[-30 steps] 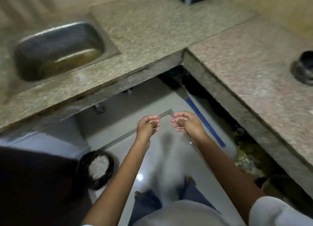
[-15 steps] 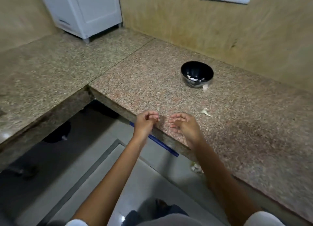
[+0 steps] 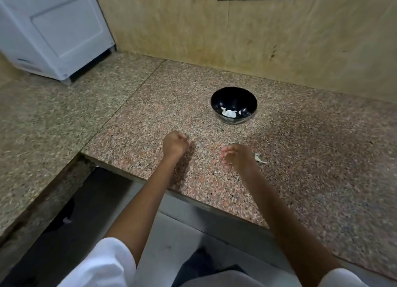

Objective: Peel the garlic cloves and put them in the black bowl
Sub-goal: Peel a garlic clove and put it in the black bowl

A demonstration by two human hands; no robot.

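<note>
Garlic cloves (image 3: pixel 229 113) down in the black bowl (image 3: pixel 234 97), small pale heap, long axes too jumbled to call. Another white bit (image 3: pixel 260 158) flat on the surface (image 3: pixel 322 157) just beside the right hand (image 3: pixel 237 155), tip slanting right (clove or peel, no idea). Right grip loose, nothing in it; left hand (image 3: pixel 175 146) fisted, contents impossible to tell.

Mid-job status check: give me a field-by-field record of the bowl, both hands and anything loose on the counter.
black bowl: upright on the granite counter, beyond both hands
bowl contents: a few white garlic pieces at the bottom
left hand: over the counter, fingers curled tight; whether a clove is inside cannot be seen
right hand: fingers loosely curled, nothing visible in it
white scrap: lies on the counter just right of the right hand; skin or clove, cannot tell
</note>
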